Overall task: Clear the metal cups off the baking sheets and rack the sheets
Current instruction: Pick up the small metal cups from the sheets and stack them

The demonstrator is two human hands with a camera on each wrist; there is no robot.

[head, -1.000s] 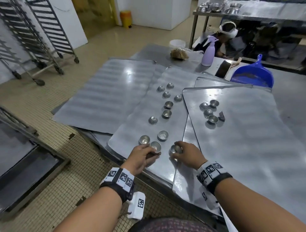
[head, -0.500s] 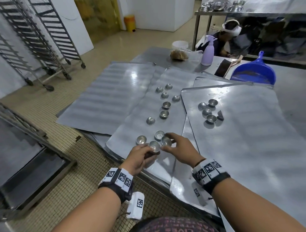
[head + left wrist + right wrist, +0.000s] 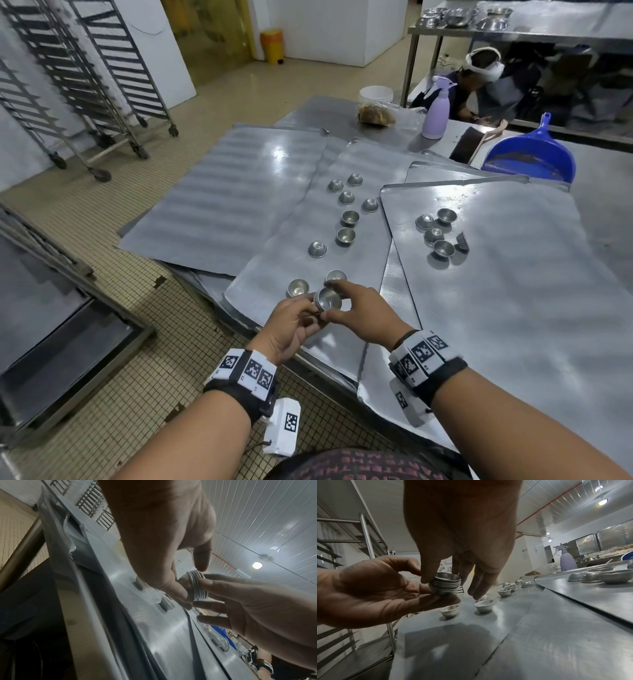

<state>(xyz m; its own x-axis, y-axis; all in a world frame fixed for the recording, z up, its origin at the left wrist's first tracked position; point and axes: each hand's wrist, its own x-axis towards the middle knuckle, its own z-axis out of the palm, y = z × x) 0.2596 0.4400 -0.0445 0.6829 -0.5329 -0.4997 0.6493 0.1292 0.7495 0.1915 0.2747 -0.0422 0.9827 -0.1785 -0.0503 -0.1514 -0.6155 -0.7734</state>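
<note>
A nested stack of small metal cups (image 3: 327, 298) (image 3: 197, 586) (image 3: 446, 584) hangs just above the near end of the middle baking sheet (image 3: 308, 212). My left hand (image 3: 308, 313) (image 3: 426, 589) grips the stack from below and the left. My right hand (image 3: 342, 303) (image 3: 442, 576) pinches the rim of its top cup with thumb and fingers. Two loose cups (image 3: 298, 287) (image 3: 336, 275) stand right beyond my hands, and several more (image 3: 346, 236) run up the sheet. Several cups (image 3: 444, 248) sit on the right sheet (image 3: 513, 291).
A bare sheet (image 3: 222, 198) lies at the left, overlapped by the middle one. Wheeled racks (image 3: 102, 85) stand far left. A lilac spray bottle (image 3: 436, 109), a blue dustpan (image 3: 534, 157) and a seated person (image 3: 486, 85) are at the back. A small dark piece (image 3: 461, 241) lies beside the right cups.
My right hand lifted a cup from the near right of the middle sheet, carried it left and brought it onto the stack in my left hand. The stack rose slightly.
</note>
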